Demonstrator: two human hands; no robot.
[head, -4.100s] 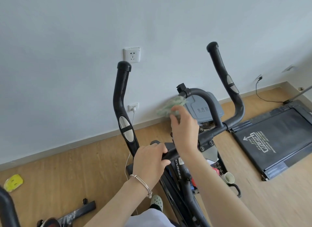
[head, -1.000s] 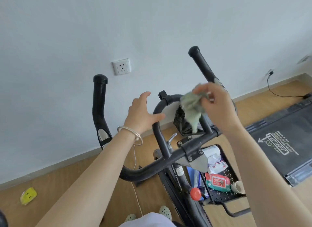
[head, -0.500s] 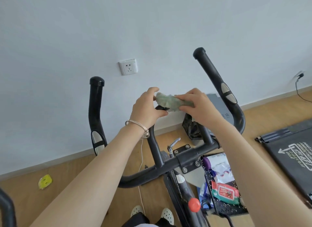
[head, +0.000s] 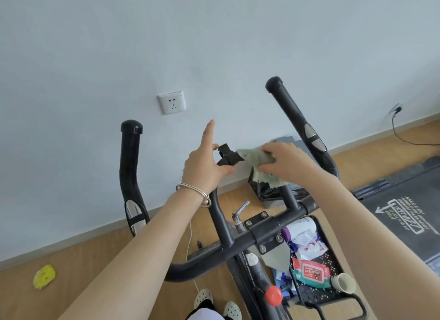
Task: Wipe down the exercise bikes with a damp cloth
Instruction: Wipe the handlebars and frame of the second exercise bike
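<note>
**Pale green cloth on the top of the handlebar loop**

We look down on the black exercise bike, which fills the centre of the frame, with its two upright grips rising at centre left and upper right. From the crossbar a loop bar arches upward to the middle of the frame. The cloth lies across the top of this loop. It is pale green, crumpled and fuzzy in texture, with a ragged edge hanging below the bar.

The right hand grips the cloth from above, its fingers curled over the bunched fabric and pressing it on the bar. The left hand, just left of the cloth, pinches the loop bar between its thumb below and a finger above, while its index finger points straight up. A silver bracelet circles that wrist.

At lower right we note a black perforated basket holding a pack of wipes and a small cup. A red knob sits on the frame beside it. A wall socket is at upper centre, a treadmill lies at the right edge, and a yellow object rests on the wooden floor at lower left.
</note>
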